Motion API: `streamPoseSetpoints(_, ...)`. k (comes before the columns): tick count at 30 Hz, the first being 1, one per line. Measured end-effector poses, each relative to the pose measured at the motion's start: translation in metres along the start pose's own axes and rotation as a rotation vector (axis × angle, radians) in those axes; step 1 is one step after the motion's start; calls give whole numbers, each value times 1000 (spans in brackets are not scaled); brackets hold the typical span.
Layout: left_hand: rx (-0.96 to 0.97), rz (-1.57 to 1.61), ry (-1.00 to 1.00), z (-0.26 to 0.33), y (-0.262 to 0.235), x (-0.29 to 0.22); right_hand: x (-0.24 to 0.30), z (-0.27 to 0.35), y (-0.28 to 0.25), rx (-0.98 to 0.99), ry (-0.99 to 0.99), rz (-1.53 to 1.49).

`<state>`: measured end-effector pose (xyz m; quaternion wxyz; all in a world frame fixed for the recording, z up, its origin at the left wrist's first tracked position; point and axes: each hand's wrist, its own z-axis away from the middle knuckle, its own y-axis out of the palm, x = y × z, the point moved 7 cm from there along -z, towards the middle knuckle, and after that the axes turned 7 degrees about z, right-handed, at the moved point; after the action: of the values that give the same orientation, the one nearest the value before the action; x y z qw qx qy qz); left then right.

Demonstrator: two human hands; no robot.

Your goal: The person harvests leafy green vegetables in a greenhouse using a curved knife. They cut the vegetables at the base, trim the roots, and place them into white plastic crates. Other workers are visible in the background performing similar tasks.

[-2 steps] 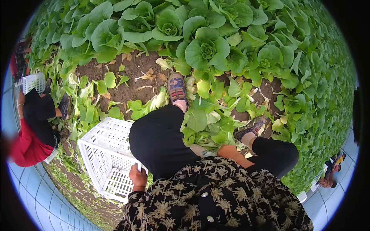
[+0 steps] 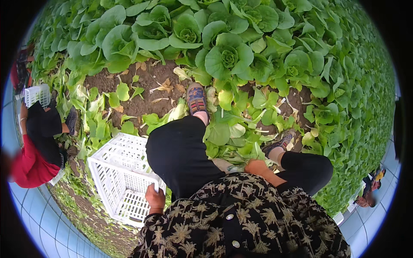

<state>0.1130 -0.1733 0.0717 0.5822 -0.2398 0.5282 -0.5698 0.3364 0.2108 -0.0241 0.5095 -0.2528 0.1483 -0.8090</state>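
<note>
At my left side a white perforated plastic crate (image 2: 112, 160) is tilted, its open side facing me. My left hand (image 2: 155, 198) is closed round the crate's near right rim. Close to my lap, between my knees, is my right hand (image 2: 257, 167); its fingers curl downward and are mostly hidden. A pale greyish thing (image 2: 224, 165) lies beside that hand, too small to name, and I cannot tell whether the hand holds it. Loose green leaves (image 2: 219, 134) lie between my feet, just beyond the right hand.
Leafy green heads (image 2: 229, 58) grow densely ahead and to the right. Bare soil (image 2: 148, 81) with dropped leaves lies by my left foot. At far left, a person in red (image 2: 36, 163) works near another white crate (image 2: 37, 95). More people (image 2: 369, 189) are at far right.
</note>
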Motion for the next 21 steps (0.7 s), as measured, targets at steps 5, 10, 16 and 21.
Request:
streamPoseSetpoints(5,0,15,90,0,4,13,-30,7,-73,-224,-16,186)
streamPoseSetpoints(10,-143,4,92,3,19,59,-67,-7,-67,-438,41,160)
streamPoseSetpoints(16,-112,-47,193,-48,27,-2,-64,14,-105,-213,116,62)
streamPoseSetpoints(21,-41,-143,290,-91,34,-50,-77,80,-139,-736,175,-280)
